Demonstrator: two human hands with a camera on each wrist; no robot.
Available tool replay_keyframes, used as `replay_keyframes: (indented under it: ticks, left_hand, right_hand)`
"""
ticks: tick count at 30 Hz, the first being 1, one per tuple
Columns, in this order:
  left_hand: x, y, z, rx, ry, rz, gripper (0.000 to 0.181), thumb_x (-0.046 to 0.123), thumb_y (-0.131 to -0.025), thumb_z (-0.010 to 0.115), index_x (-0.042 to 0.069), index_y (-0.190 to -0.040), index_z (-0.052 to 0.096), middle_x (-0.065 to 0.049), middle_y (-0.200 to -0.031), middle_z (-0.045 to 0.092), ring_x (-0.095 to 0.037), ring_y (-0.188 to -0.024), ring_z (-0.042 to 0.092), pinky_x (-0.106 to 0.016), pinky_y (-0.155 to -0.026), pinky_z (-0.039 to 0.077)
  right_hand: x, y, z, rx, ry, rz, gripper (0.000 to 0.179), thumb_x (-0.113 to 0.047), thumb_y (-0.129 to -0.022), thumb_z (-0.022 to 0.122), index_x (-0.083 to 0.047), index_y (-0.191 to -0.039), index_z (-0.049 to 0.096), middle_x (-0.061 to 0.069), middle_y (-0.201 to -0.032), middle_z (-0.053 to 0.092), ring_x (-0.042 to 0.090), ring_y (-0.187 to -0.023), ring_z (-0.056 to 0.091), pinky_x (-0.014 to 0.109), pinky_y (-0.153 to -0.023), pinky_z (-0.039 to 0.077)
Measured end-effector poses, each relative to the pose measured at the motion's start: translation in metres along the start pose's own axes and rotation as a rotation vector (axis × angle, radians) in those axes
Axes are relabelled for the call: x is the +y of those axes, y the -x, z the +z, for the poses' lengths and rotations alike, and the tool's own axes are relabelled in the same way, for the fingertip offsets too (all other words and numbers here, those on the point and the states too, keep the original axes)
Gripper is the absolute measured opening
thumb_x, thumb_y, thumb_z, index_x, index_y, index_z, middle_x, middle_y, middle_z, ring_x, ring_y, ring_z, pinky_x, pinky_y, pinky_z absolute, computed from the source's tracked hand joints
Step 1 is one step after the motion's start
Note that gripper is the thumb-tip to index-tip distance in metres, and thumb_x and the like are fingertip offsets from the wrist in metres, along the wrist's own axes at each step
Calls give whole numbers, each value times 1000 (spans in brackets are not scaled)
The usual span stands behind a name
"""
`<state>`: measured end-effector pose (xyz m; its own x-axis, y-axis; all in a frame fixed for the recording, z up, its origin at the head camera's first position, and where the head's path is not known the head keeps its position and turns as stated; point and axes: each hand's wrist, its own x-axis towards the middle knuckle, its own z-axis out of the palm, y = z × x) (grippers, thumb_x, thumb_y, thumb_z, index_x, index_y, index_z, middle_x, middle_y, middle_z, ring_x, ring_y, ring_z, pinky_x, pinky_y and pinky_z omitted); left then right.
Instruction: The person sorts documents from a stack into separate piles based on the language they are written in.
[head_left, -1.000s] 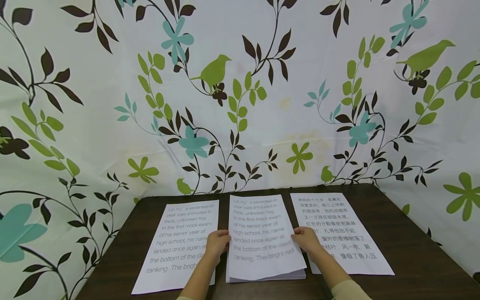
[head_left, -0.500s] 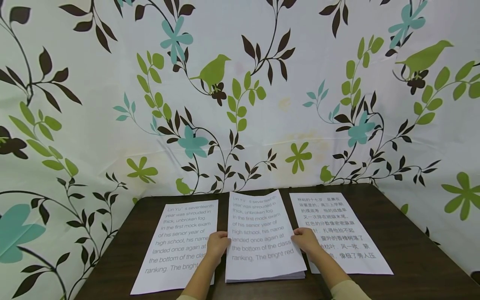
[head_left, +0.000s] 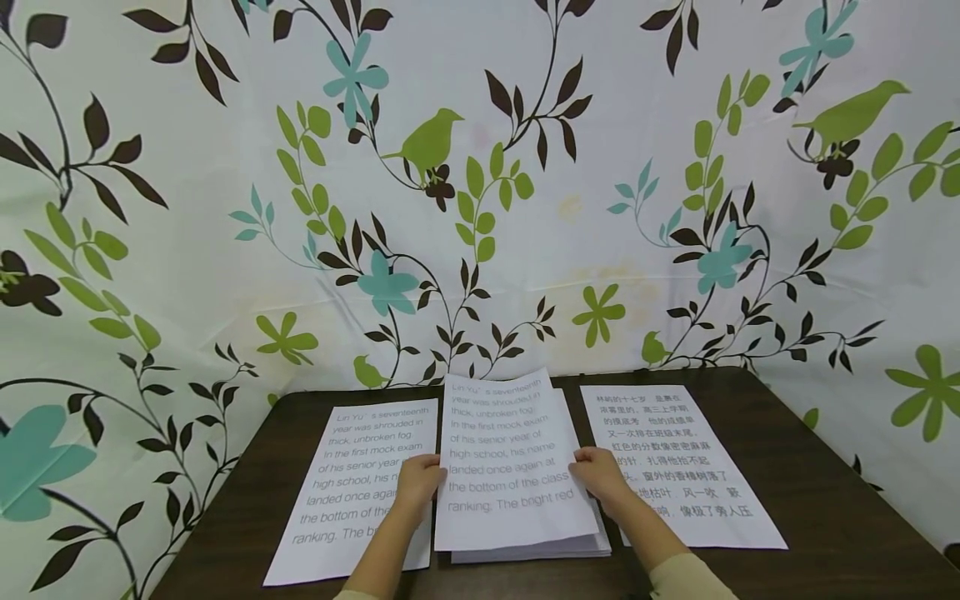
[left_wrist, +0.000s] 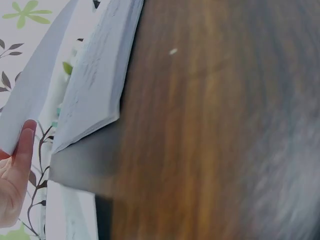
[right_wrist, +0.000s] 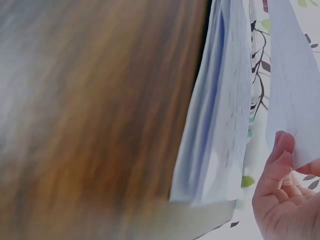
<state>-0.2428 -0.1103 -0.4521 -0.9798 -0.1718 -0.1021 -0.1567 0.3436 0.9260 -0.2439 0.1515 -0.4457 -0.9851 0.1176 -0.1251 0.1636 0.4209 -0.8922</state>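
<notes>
A printed sheet of paper point(head_left: 502, 467) with English text is raised over the middle stack of paper point(head_left: 536, 553). My left hand point(head_left: 418, 483) pinches its left edge, and my right hand point(head_left: 600, 477) pinches the right edge. In the left wrist view, the fingers point(left_wrist: 25, 150) grip the sheet point(left_wrist: 35, 85), with a gap between it and the stack point(left_wrist: 97, 75). The right wrist view has the thumb and fingers point(right_wrist: 282, 155) on the sheet point(right_wrist: 292, 85), apart from the stack point(right_wrist: 225, 115). The stack's top page also bears print.
On the left of the dark wooden table point(head_left: 817, 500) lies another English-printed sheet point(head_left: 352, 492), partly behind my left forearm. A sheet with Chinese text point(head_left: 682, 467) lies on the right, partly covered by my right hand. A cloth with leaves and birds point(head_left: 480, 208) hangs behind.
The top sheet, earlier lying over the stack with its far corners lifting, is now up off it. Both hands have moved slightly left and away from me with it.
</notes>
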Motion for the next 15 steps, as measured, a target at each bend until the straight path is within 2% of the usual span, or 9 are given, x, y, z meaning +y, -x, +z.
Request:
replay_keyframes:
  ticks: [6, 10, 15]
  left_hand:
    - [4, 0, -15, 16, 7, 18, 32, 4, -79, 49, -12, -107, 52, -15, -92, 58, -21, -77, 58, -28, -62, 49]
    - [4, -1, -25, 37, 9, 12, 33, 5, -80, 49, -11, -109, 51, -16, -94, 57, -20, -77, 57, -25, -59, 48]
    - [6, -3, -40, 58, -8, 19, 33, 6, -81, 49, -11, -110, 51, -19, -97, 56, -23, -80, 57, -27, -61, 49]
  right_hand:
    - [-12, -1, 11, -7, -53, -25, 23, -3, -76, 52, 10, -96, 55, 9, -76, 56, 19, -66, 53, 28, -55, 46]
    - [-20, 0, 18, -15, -43, -25, 24, -4, -77, 52, 9, -96, 56, 9, -76, 56, 18, -64, 53, 27, -53, 45]
    - [-30, 1, 27, -30, -64, -26, 23, -5, -77, 52, 8, -96, 57, 10, -81, 56, 18, -66, 53, 28, -52, 46]
